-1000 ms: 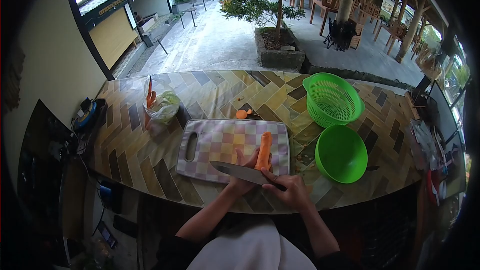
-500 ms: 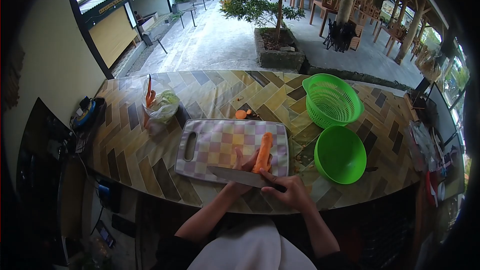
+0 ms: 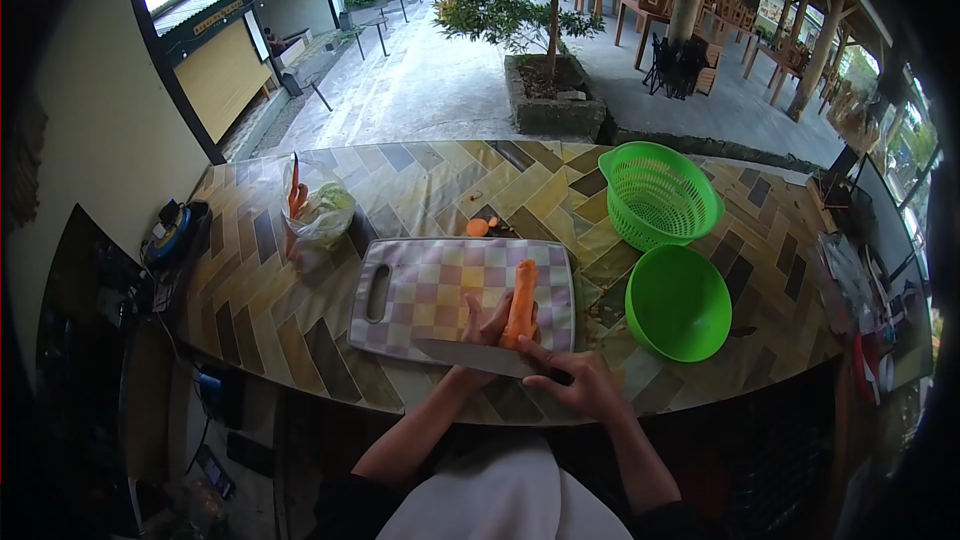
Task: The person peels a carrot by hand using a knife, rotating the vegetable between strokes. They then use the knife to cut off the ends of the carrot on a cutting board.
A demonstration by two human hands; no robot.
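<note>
A peeled orange carrot (image 3: pixel 521 302) is held upright-leaning over the right half of the checked cutting board (image 3: pixel 425 285). My left hand (image 3: pixel 486 324) is closed around it from the left and behind, thumb apart, with some fingers hidden by the carrot. In my right hand (image 3: pixel 585 386) is a large knife (image 3: pixel 472 354), gripped by its dark handle. Its broad blade points left and lies across in front of my left wrist, close to the carrot's lower end. Just beyond the board are cut carrot pieces (image 3: pixel 478 227).
To the right stand a green colander (image 3: pixel 660 195) and a green bowl (image 3: pixel 680 305). A clear plastic bag (image 3: pixel 325 220) with carrots and a pale green vegetable lies at the left. The patterned table (image 3: pixel 260 280) has a dark device (image 3: pixel 170 230) near its left edge.
The carrot has tilted slightly to the left and more upright in my left hand. The knife and my right hand hold nearly the same place; the whole view has shifted a little.
</note>
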